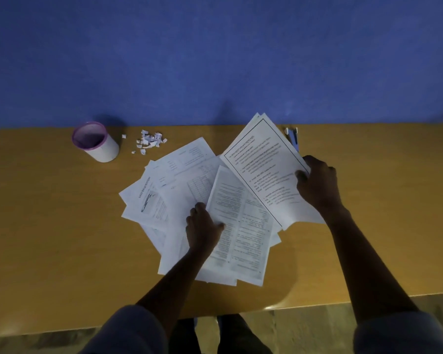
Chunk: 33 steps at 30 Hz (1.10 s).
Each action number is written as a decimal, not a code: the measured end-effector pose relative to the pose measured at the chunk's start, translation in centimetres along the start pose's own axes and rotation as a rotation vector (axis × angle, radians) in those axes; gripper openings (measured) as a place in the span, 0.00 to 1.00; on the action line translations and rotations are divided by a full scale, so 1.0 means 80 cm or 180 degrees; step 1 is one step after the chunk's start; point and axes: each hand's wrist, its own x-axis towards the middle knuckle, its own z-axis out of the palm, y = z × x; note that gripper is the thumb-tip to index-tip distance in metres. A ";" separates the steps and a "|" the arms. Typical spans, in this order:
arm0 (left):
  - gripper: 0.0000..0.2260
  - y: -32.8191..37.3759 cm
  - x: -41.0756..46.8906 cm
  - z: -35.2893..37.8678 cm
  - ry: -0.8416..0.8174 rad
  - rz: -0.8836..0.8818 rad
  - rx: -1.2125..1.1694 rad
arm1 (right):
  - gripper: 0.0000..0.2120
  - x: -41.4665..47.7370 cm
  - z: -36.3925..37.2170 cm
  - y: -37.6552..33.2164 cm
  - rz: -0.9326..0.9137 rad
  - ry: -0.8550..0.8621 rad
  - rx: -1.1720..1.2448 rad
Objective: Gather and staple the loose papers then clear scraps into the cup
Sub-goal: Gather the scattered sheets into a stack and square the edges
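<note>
With the right hand, grips a tilted sheaf of papers by its edge; with the left hand, pinches a page atop the scattered pile on the table. Far left, scraps beside cup; stapler behind sheaf.

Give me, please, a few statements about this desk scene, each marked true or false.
1. The right hand grips a bordered sheet. True.
2. The scraps are inside the cup. False: they lie on the table beside the cup.
3. The left hand holds the stapler. False: the stapler lies on the table behind the bordered sheet, and the left hand pinches one of the loose papers.
4. The cup stands left of the scraps. True.
</note>
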 end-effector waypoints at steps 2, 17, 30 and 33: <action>0.16 -0.003 0.004 -0.007 -0.0171 0.0113 -0.0145 | 0.09 -0.003 -0.004 0.002 -0.0026 0.0132 0.0031; 0.11 0.089 0.047 -0.221 -0.0040 0.1633 0.2024 | 0.06 0.007 -0.025 0.013 -0.0352 0.0584 0.0306; 0.13 0.197 0.050 -0.240 -0.0096 0.2849 0.3270 | 0.12 -0.016 0.054 -0.021 0.0517 -0.0869 0.2090; 0.08 0.198 0.047 -0.196 -0.0162 0.3252 0.3229 | 0.11 -0.029 0.073 -0.029 0.0701 -0.1079 0.2717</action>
